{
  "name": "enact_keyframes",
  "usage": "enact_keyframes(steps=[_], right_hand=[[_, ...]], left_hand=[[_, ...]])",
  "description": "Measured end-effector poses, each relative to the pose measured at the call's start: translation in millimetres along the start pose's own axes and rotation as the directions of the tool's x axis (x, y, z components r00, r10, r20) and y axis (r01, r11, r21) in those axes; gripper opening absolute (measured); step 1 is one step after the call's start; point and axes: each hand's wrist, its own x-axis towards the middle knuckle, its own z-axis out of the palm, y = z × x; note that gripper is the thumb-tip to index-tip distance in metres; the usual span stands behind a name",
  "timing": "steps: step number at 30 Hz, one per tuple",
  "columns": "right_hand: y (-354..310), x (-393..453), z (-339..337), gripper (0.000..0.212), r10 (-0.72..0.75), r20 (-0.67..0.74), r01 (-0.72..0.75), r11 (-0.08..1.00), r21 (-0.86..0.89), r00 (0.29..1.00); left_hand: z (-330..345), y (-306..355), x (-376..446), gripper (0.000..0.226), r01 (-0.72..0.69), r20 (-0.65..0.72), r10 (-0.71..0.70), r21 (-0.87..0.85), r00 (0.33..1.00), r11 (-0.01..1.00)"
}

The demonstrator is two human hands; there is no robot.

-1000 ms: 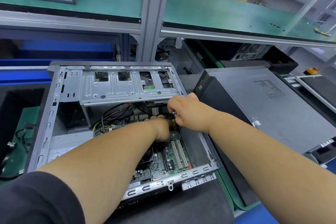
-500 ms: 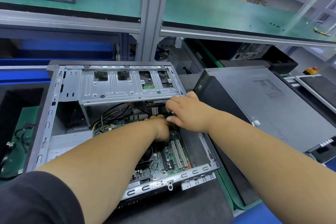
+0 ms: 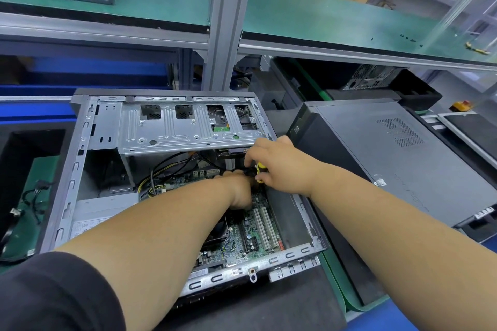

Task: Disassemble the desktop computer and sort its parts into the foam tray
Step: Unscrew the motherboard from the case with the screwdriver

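The opened desktop computer case (image 3: 80,169) lies on its side near the bench's front edge, its motherboard (image 3: 258,226) exposed. Both hands reach inside, under the silver drive cage (image 3: 174,129). The right hand (image 3: 279,166) has its fingers curled around a yellow and black tool handle (image 3: 258,169). The left hand (image 3: 239,191) is turned down onto the board just beside it; whether its fingers grip anything cannot be told. 1 closed dark case (image 3: 390,164) lies toward the bench's right edge
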Motion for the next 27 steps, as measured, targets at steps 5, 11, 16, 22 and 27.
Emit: enact_keyframes(steps=[5, 11, 16, 22, 27], right_hand=[[-1.6, -5.4, 3.2, 0.031, -0.021, -0.019, 0.018, 0.988, -0.153, 1.0], [-0.5, -2.4, 2.1, 0.035, -0.062, -0.088, 0.032, 0.953, -0.302, 0.994], [-0.2, -2.4, 3.2, 0.038, -0.005, -0.058, -0.007, 0.979, -0.202, 0.998], [1.2, -2.6, 3.0, 0.039, -0.065, -0.04, 0.048, 0.942, -0.332, 0.997], [-0.6, -1.7, -3.5, 0.054, -0.01, 0.017, 0.01, 0.999, 0.047, 1.0]], left_hand=[[1.3, -1.9, 0.5, 0.081, 0.061, 0.02, -0.06, -0.084, 0.998, 0.995], [-0.7, -1.0, -0.2, 0.073, -0.015, 0.017, 0.015, 0.022, 1.0, 1.0], [-1.3, -1.4, 0.8, 0.069, -0.048, -0.006, 0.049, 0.034, 0.999, 0.998], [-1.1, -2.2, 3.0, 0.071, -0.056, 0.013, 0.055, 0.064, 0.998, 0.996], [1.2, -2.1, 7.4, 0.074, -0.046, 0.014, 0.046, 0.073, 0.999, 0.996]])
